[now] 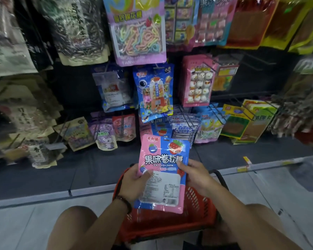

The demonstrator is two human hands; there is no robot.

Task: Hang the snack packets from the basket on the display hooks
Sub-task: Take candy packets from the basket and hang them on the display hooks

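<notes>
- Left hand (136, 179): grip closed on the left edge of the upper pink-and-blue snack packet (163, 160), thumb on the packet face, fingers behind it. A dark beaded bracelet (125, 202) sits on the left wrist.
- Right hand (197, 175): grip closed on the right edge of the packets, thumb tip on the printed face near the strawberry picture, remaining fingers hidden behind.
- Packets held: two are visible, overlapping. The upper packet shows its front, with a blueberry and a strawberry graphic above large white characters. The lower packet (161, 192) shows a white label panel with fine print, too small to read. Whether more packets lie behind cannot be told.
- Position of the packets: held upright above the red plastic basket (197, 210), in front of the display rack, clear of every hook.
- Basket: stands on the pale tiled floor (25, 222) between the person's knees; a black handle (220, 177) shows at its right rim. Its contents are hidden by the packets and hands.
- Display rack: dark back panel with wire display hooks (211, 68) carrying hung goods.
- Directly above the held packets hangs a blue candy packet with a dispenser graphic (154, 92); to its right, a pink packet of snowman-shaped sweets (198, 82).
- Upper row: a purple packet of pastel candy strings (139, 31) and, to the left, bags of sunflower seeds (78, 29).
- Lowest row, just behind the held packets: a matching pink-and-blue packet (160, 129) already hung on a hook.
</notes>
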